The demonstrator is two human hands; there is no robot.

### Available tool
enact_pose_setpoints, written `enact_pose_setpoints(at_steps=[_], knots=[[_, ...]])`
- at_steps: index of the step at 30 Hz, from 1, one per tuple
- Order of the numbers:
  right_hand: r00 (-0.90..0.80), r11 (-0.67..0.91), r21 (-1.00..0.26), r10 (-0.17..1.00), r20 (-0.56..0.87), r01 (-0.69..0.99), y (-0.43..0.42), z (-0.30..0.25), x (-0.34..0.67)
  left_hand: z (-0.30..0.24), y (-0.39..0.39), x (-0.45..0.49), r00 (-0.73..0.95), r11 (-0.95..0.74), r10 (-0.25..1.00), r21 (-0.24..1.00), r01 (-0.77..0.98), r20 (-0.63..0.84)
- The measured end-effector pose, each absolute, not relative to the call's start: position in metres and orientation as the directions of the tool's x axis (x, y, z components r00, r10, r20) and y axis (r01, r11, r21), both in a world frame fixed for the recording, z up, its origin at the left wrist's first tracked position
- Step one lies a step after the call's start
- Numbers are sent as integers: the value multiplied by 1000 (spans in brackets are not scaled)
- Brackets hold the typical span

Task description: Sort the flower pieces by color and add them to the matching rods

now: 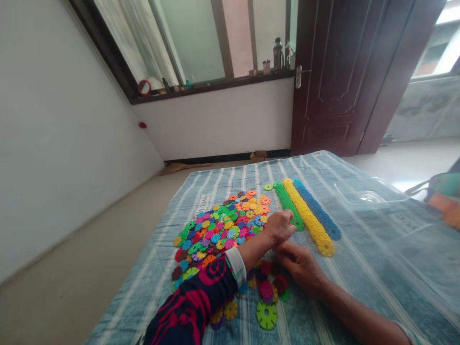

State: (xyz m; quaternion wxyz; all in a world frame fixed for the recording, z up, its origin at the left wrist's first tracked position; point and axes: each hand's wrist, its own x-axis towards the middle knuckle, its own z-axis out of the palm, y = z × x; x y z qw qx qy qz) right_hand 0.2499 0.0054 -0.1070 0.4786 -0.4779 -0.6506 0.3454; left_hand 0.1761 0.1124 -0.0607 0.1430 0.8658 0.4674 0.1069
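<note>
A heap of small plastic snowflake discs [223, 225] in several colours lies on the blue striped cloth [359, 268]. To its right lie three stacked rows of discs: a green row [287, 203], a yellow row [307, 218] and a blue row [318, 211]. My left hand [282, 226] rests with its fingers curled at the near end of the green row, touching it. My right hand [300, 263] lies just below it, fingers bent over dark red and pink discs [268, 285]. What either hand pinches is hidden.
A clear plastic lid or tray [370, 194] sits on the cloth at the far right. A loose green disc [266, 315] lies near the front edge. Beyond the cloth are a bare floor, a white wall, a window sill with bottles and a dark door [334, 76].
</note>
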Motion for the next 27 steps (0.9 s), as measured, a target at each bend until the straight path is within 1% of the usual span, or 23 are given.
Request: enact_pose_setpoints(at_steps=[4,7,9,12,14,16,21,27], knots=[[-72,275,-916,961,266,292,4,-110,250,-54,120,165,515,-501,856,326,802,48],[-56,264,-919,964,259,293,4,-113,249,-41,139,134,421,-420,905,280,863,58],[-45,259,-917,965,258,304,4,-115,249,-31,157,103,311,-319,948,242,916,71],[-37,255,-913,966,257,318,4,-116,249,-19,185,54,101,-111,993,176,978,63],[-40,257,-910,965,259,325,5,-116,249,-15,202,27,-22,19,999,140,990,25],[-43,259,-906,965,260,334,5,-117,249,-14,215,10,-102,103,995,115,988,-16],[-45,250,-906,967,251,341,6,-118,250,-17,237,2,-172,182,981,110,977,-93],[-54,245,-905,969,241,348,5,-120,250,-28,255,1,-142,167,978,168,972,-150]])
